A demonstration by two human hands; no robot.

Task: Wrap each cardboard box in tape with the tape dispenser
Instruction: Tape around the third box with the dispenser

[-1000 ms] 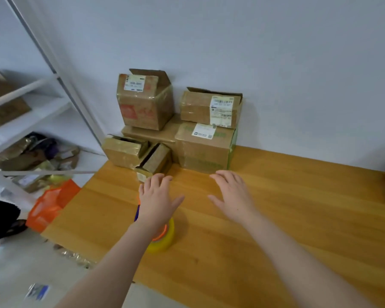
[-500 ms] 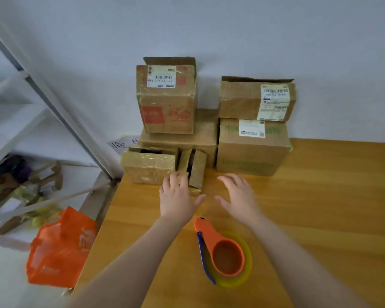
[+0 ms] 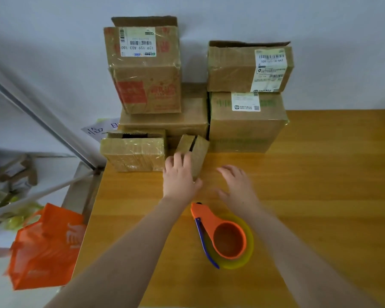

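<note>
Left hand (image 3: pixel 179 174) lies on small cardboard box (image 3: pixel 200 150), fingers near straight over its near end, thumb at lower corner; no closed grip yet. Right hand (image 3: pixel 237 185) spread loose, holding nothing, just right of box. Tape dispenser (image 3: pixel 222 236) on table (image 3: pixel 320 196), person's side of both hands. Box looks light, stiff, taped skin probably slick; best pinched across narrow faces.

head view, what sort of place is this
Probably a parcel-packing or storage corner: labelled cardboard boxes stacked on a wooden table, an orange tape dispenser, and metal shelving to the left.
</note>
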